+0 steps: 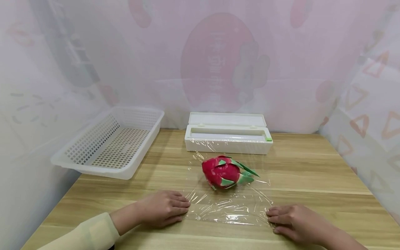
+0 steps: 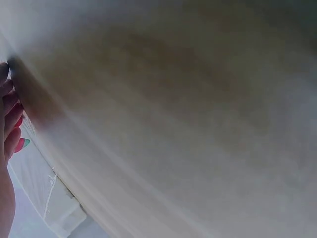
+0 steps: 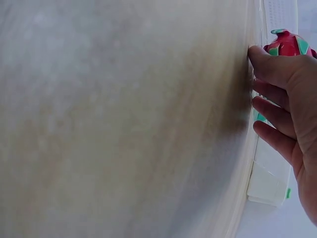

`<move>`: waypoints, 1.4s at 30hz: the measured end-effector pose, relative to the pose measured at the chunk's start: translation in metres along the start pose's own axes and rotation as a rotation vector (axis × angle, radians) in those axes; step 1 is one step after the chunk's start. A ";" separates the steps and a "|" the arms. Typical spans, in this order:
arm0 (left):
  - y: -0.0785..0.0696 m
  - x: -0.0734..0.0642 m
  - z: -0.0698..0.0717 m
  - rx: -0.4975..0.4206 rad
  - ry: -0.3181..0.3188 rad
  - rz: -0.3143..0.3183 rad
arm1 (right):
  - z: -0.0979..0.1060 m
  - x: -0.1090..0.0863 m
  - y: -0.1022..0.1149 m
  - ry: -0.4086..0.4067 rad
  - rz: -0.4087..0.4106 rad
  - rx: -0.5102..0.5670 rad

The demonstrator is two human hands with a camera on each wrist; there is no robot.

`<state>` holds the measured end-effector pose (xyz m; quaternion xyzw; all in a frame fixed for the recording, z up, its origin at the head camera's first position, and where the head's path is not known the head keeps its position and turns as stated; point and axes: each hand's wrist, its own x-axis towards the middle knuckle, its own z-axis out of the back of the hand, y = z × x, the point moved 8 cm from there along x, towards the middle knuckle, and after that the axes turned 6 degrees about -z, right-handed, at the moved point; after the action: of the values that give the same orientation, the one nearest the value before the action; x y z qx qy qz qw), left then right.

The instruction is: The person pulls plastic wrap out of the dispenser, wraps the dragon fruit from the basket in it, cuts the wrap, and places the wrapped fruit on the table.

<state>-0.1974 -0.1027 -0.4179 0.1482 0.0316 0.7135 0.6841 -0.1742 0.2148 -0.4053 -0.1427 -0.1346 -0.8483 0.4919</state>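
Note:
A sheet of clear plastic wrap (image 1: 225,208) is spread over the table, creased and shiny, reaching back to the white wrap box. On it lies a red dragon fruit (image 1: 221,171) with green leaf tips pointing right. My left hand (image 1: 165,208) lies palm down, its fingertips at the wrap's near left corner. At the near right corner, my right hand (image 1: 295,222) touches the wrap's edge with extended fingers. The right wrist view shows that hand's thumb and fingers (image 3: 275,111) apart, tips against the surface. Only part of the left fingers (image 2: 12,106) enters the left wrist view.
Behind the fruit stands the white wrap box (image 1: 228,146), lid raised, with a green piece (image 1: 268,139) at its right end. A white perforated basket (image 1: 93,170) sits at the back left, overhanging the table's left edge. Printed cloth (image 1: 281,93) encloses the wooden table (image 1: 312,173).

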 end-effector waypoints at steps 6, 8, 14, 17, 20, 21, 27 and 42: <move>-0.002 0.001 0.001 0.032 -0.020 -0.020 | -0.001 0.002 -0.001 -0.015 -0.006 0.005; -0.002 0.002 0.002 0.044 -0.031 -0.031 | -0.001 0.003 -0.001 -0.021 -0.012 0.006; -0.001 0.003 0.004 0.057 -0.059 -0.041 | -0.001 0.004 -0.002 -0.030 -0.014 0.017; -0.002 0.003 0.006 0.081 -0.074 -0.053 | -0.001 0.004 -0.001 -0.038 -0.007 0.028; -0.003 0.004 0.008 0.102 -0.091 -0.068 | 0.000 0.004 -0.001 -0.046 -0.006 0.035; -0.003 0.004 0.009 0.108 -0.100 -0.074 | 0.000 0.004 -0.002 -0.047 -0.008 0.038; 0.000 0.005 0.019 0.137 -0.138 -0.088 | 0.004 0.004 -0.003 -0.087 0.002 0.043; 0.025 0.005 0.052 0.159 -0.300 -0.047 | 0.033 0.012 -0.018 -0.239 -0.061 0.132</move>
<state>-0.2085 -0.1075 -0.3610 0.3059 -0.0113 0.6624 0.6837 -0.1922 0.2257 -0.3718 -0.2058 -0.2521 -0.8292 0.4544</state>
